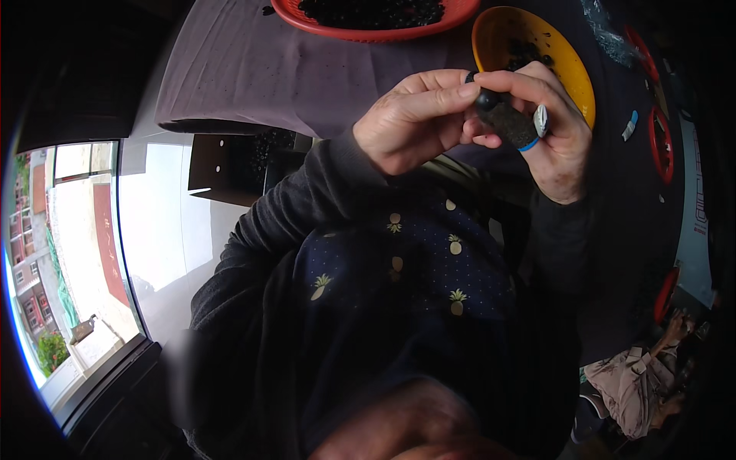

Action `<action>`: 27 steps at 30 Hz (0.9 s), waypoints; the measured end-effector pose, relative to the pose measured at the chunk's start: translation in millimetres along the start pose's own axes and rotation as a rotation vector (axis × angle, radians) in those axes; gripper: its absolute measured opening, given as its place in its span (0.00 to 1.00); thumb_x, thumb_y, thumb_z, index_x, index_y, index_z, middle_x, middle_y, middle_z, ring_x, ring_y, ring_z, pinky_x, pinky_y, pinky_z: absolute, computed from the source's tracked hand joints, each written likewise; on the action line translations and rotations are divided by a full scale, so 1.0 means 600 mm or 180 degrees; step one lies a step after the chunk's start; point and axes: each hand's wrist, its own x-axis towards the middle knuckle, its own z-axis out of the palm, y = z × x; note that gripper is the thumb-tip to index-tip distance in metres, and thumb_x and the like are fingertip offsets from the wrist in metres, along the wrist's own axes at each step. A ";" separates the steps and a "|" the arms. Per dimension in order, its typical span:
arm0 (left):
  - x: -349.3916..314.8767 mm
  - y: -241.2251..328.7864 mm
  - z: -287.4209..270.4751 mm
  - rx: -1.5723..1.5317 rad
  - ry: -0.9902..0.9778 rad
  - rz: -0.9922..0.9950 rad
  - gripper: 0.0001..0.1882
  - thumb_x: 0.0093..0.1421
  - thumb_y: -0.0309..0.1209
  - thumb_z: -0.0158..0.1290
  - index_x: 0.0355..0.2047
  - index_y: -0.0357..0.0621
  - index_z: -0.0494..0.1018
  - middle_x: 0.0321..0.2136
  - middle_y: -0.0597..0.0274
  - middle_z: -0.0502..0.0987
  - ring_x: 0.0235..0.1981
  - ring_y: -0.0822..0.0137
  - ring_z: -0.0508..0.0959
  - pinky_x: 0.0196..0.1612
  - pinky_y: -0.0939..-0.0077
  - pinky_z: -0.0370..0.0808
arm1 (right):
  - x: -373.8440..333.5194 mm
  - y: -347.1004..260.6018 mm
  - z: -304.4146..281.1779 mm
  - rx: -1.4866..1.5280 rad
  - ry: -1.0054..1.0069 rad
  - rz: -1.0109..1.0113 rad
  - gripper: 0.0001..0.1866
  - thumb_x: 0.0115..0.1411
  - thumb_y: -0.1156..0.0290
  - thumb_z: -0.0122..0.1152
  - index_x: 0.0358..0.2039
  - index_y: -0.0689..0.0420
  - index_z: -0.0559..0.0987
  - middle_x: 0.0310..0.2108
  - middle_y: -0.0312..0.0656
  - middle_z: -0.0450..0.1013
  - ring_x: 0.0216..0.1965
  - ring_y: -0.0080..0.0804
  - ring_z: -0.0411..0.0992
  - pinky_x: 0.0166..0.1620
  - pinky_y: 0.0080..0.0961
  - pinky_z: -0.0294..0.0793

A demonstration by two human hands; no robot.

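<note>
In front of my chest, my left hand [425, 115] and my right hand [556, 115] meet at the fingertips. The left thumb and forefinger are pinched on a small black piece [470, 77], and the right forefinger touches it too. A dark finger sleeve [507, 123] with a blue rim covers the right thumb; a shiny black rounded spot shows at its tip, and I cannot tell if that is a separate piece. A small silvery-white oval thing [541, 120] sits between the right thumb and palm. Just beyond the right hand, a yellow bowl [579, 54] holds some small black pieces.
A red basket [345, 32] of black pieces stands at the far side of the cloth-covered table [245, 77]. Red containers [661, 146], a blue-and-white item [630, 126] and clear plastic [607, 34] lie to the right. An open box [218, 165] stands low at left. Another person's hand [675, 330] shows at lower right.
</note>
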 end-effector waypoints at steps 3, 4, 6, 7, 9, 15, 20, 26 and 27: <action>-0.001 -0.001 0.004 -0.0098 0.0147 -0.0013 0.12 0.63 0.32 0.44 0.39 0.34 0.69 0.30 0.60 0.73 0.28 0.76 0.73 0.45 0.66 0.74 | -0.009 -0.001 -0.001 -0.0073 0.0005 0.0342 0.20 0.46 0.88 0.58 0.41 0.58 0.77 0.29 0.32 0.67 0.27 0.15 0.65 0.28 0.10 0.66; 0.000 -0.002 0.002 -0.0100 0.0146 -0.0019 0.12 0.63 0.32 0.44 0.39 0.34 0.69 0.30 0.60 0.73 0.28 0.76 0.73 0.45 0.66 0.74 | -0.010 0.002 0.001 -0.0074 0.0009 0.0347 0.20 0.46 0.88 0.58 0.41 0.58 0.77 0.29 0.32 0.67 0.27 0.15 0.65 0.28 0.10 0.66; 0.003 -0.006 -0.004 -0.0057 0.0197 0.0047 0.10 0.63 0.31 0.45 0.37 0.35 0.68 0.31 0.60 0.73 0.27 0.76 0.73 0.44 0.65 0.75 | -0.008 0.006 0.007 0.0133 0.0154 0.0231 0.18 0.47 0.87 0.58 0.40 0.59 0.76 0.29 0.32 0.67 0.27 0.16 0.66 0.28 0.11 0.68; 0.003 -0.006 -0.004 -0.0056 0.0199 0.0049 0.10 0.63 0.31 0.45 0.37 0.35 0.68 0.31 0.60 0.73 0.27 0.76 0.73 0.44 0.65 0.75 | -0.009 0.005 0.011 0.0136 0.0154 0.0230 0.18 0.47 0.87 0.58 0.40 0.59 0.76 0.29 0.32 0.67 0.27 0.16 0.66 0.28 0.11 0.68; 0.002 -0.006 -0.002 0.0238 0.0167 0.0237 0.12 0.63 0.32 0.44 0.42 0.38 0.68 0.35 0.60 0.74 0.27 0.74 0.71 0.45 0.65 0.73 | -0.011 -0.002 0.016 0.0448 0.0345 0.0631 0.18 0.47 0.87 0.58 0.40 0.59 0.76 0.30 0.33 0.67 0.28 0.16 0.66 0.28 0.11 0.69; -0.002 0.000 -0.009 0.0489 0.0298 0.0459 0.09 0.62 0.30 0.46 0.38 0.40 0.71 0.32 0.61 0.75 0.29 0.70 0.74 0.42 0.70 0.72 | -0.010 -0.005 0.019 0.0145 0.0517 0.0486 0.18 0.46 0.91 0.53 0.38 0.60 0.75 0.30 0.35 0.68 0.28 0.20 0.67 0.29 0.12 0.68; -0.004 0.013 0.003 0.0618 0.0456 0.0463 0.06 0.59 0.27 0.49 0.36 0.39 0.71 0.31 0.59 0.76 0.30 0.68 0.77 0.40 0.74 0.73 | -0.008 -0.005 0.010 -0.0414 0.0395 0.0224 0.19 0.45 0.93 0.51 0.37 0.60 0.74 0.30 0.35 0.68 0.27 0.20 0.67 0.29 0.13 0.67; -0.007 0.018 0.007 0.0764 0.0608 0.0528 0.06 0.55 0.23 0.54 0.34 0.38 0.72 0.30 0.58 0.77 0.30 0.67 0.78 0.39 0.77 0.74 | -0.010 -0.001 0.019 -0.0450 0.0441 0.0167 0.19 0.46 0.92 0.51 0.37 0.60 0.75 0.30 0.36 0.68 0.27 0.21 0.68 0.29 0.13 0.67; -0.008 0.019 0.008 0.0780 0.0598 0.0541 0.06 0.55 0.23 0.54 0.34 0.38 0.71 0.30 0.58 0.77 0.30 0.67 0.78 0.39 0.77 0.75 | -0.012 -0.003 0.018 -0.0503 0.0407 0.0253 0.18 0.47 0.91 0.52 0.37 0.60 0.75 0.30 0.36 0.69 0.27 0.21 0.68 0.29 0.13 0.67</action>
